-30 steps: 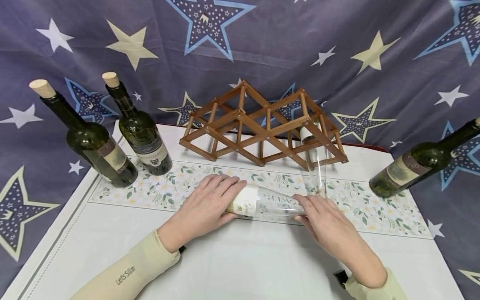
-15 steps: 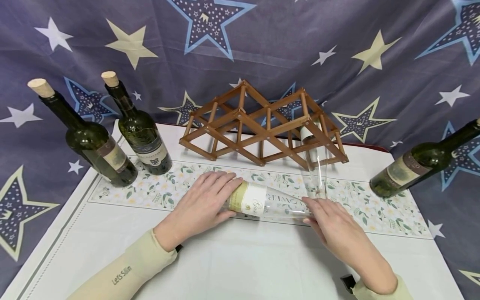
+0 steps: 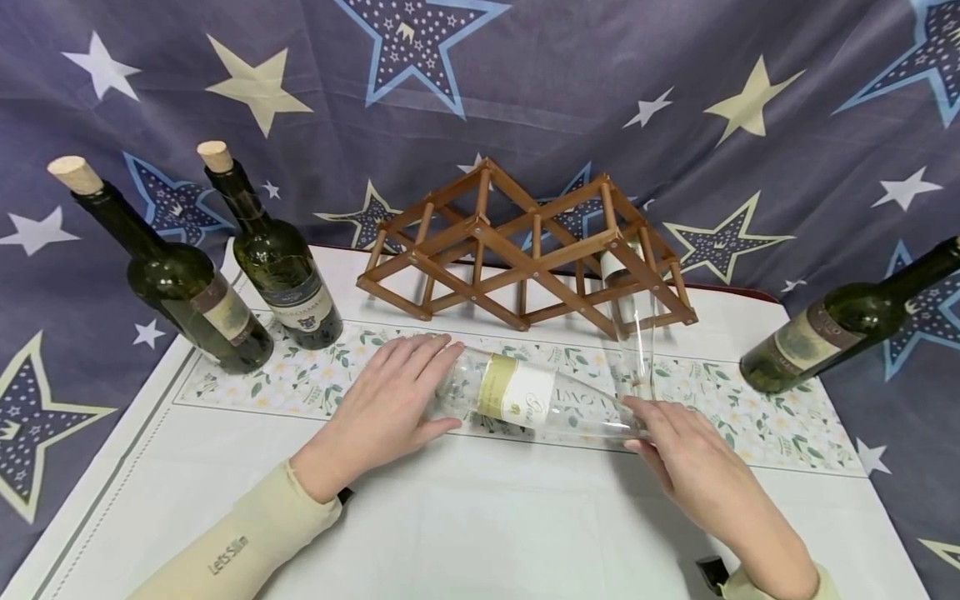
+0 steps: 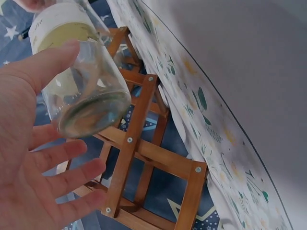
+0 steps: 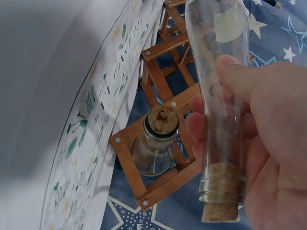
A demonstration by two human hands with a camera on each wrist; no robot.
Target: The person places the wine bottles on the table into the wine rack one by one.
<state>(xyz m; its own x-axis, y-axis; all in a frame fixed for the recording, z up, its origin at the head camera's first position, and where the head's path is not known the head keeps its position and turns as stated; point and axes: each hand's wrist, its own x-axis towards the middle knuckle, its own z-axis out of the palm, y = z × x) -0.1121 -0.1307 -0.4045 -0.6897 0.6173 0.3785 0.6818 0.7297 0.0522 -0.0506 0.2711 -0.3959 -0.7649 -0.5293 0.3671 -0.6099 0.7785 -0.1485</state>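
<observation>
A clear glass wine bottle (image 3: pixel 536 396) with a white and green-gold label lies sideways over the floral runner, base to the left. My right hand (image 3: pixel 697 467) grips it by the neck; in the right wrist view, fingers and thumb wrap the glass (image 5: pixel 223 115) just above the cork (image 5: pixel 220 191). At the base end is my left hand (image 3: pixel 378 408), its fingers spread. The left wrist view shows that thumb overlapping the bottle's side (image 4: pixel 91 86), with the other fingers loose below the base.
Behind the bottle stands a wooden lattice wine rack (image 3: pixel 536 267), with another corked clear bottle (image 3: pixel 633 333) in its right end. Dark green corked bottles stand at left, one (image 3: pixel 202 308) beside another (image 3: pixel 288 287), and a third (image 3: pixel 832 333) at right. A starry curtain (image 3: pixel 570 67) hangs behind.
The bottle and my right hand have shifted right. My left hand has slid left off the label and loosened from the bottle's base, so more of the glass shows.
</observation>
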